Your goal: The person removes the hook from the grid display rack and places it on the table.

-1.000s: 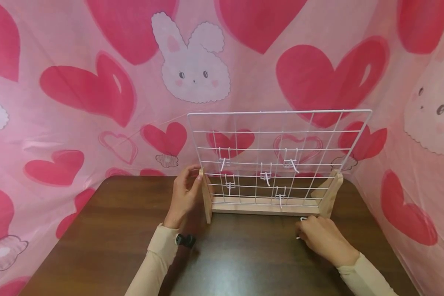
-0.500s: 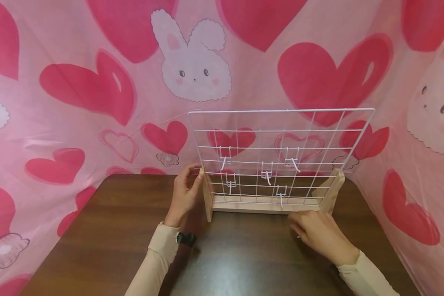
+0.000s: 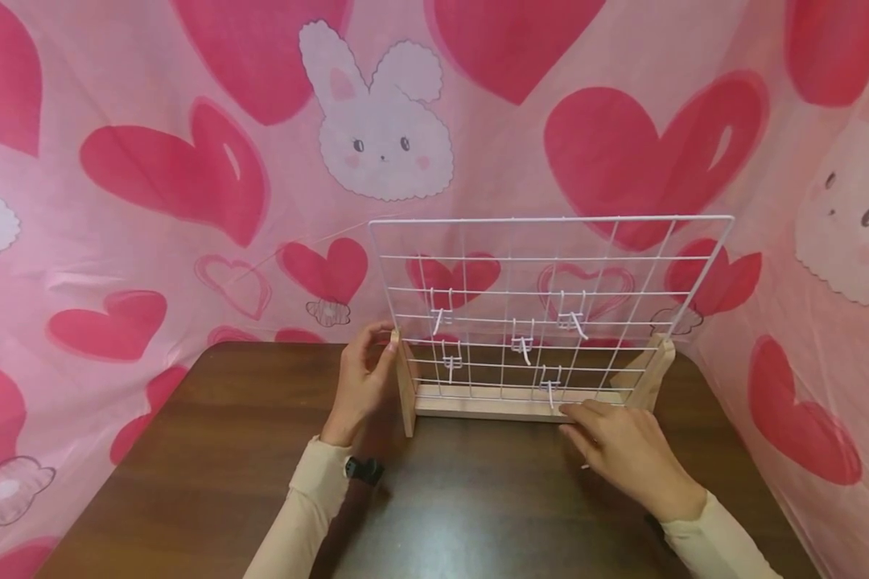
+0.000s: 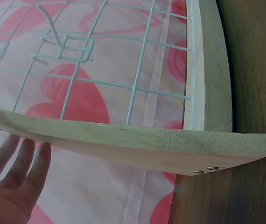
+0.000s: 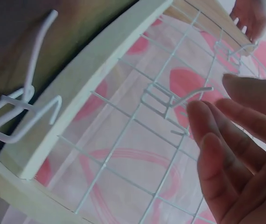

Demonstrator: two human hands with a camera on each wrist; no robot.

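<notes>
In the head view, a white wire grid rack point(image 3: 507, 259) stands upright in a wooden base with side uprights. Several white hooks hang on its mesh, among them a low one point(image 3: 549, 384). My left hand point(image 3: 360, 386) grips the left wooden upright point(image 4: 123, 140) near its top, thumb on one side and fingers on the other. My right hand point(image 3: 626, 446) is before the base's right part; the right wrist view shows its fingers loosely bent and apart, near a hung hook point(image 5: 158, 100), with nothing held. A loose white hook point(image 5: 23, 105) lies on the table, mostly hidden in the head view.
The brown wooden table point(image 3: 463, 515) extends in front of the rack and to its left. Pink cloth point(image 3: 492, 153) with hearts and rabbits hangs behind and at both sides. A dark strap piece point(image 3: 365, 470) sits at my left wrist.
My right hand has shifted slightly left and up towards the rack's base; its fingers have left the loose hook, which stays on the table. The left hand keeps its grip.
</notes>
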